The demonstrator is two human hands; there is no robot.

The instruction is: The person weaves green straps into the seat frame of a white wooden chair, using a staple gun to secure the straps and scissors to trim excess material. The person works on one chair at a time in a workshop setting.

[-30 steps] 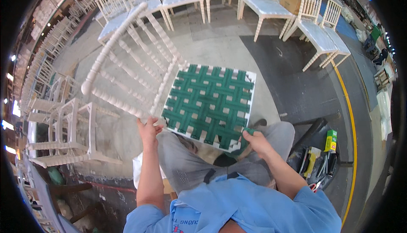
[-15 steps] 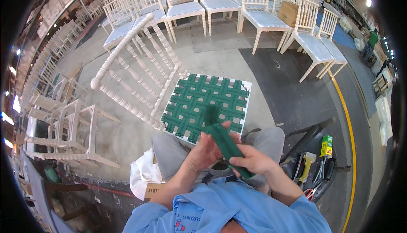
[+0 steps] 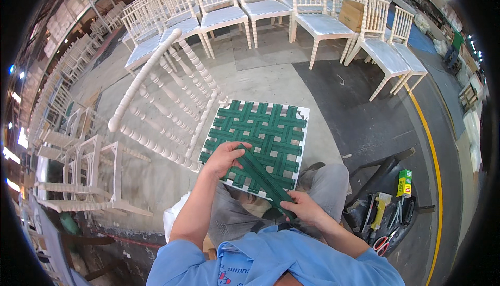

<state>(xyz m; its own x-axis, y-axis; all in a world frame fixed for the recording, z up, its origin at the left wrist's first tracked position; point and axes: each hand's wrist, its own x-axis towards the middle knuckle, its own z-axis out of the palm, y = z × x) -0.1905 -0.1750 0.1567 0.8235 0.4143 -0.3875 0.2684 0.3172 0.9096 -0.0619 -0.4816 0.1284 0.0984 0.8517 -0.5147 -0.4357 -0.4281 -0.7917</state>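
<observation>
A green webbing strap [image 3: 263,177] is stretched slantwise between my hands, above my lap and the near part of the seat. My left hand [image 3: 227,157] pinches its far left end over the seat's near edge. Lower right, my right hand [image 3: 302,206] grips the strap's other end between thumb and fingers. Before me stands a white chair with a spindle back [image 3: 148,80], its back toward the left. Green bands are woven across its seat [image 3: 255,129] in a crisscross with small gaps, and a pale frame shows round the edges.
To my right, a black tray-like surface [image 3: 359,214] bears a yellow-handled tool [image 3: 380,210], red-handled scissors [image 3: 382,244] and a green-yellow box [image 3: 404,183]. White chairs [image 3: 323,23] line the far side; unfinished frames [image 3: 94,166] stand left. A person [image 3: 454,49] is far right.
The strap, bunched between both hands before, is now drawn out straight. My left hand has moved left and forward over the seat edge; my right hand has shifted slightly left and down.
</observation>
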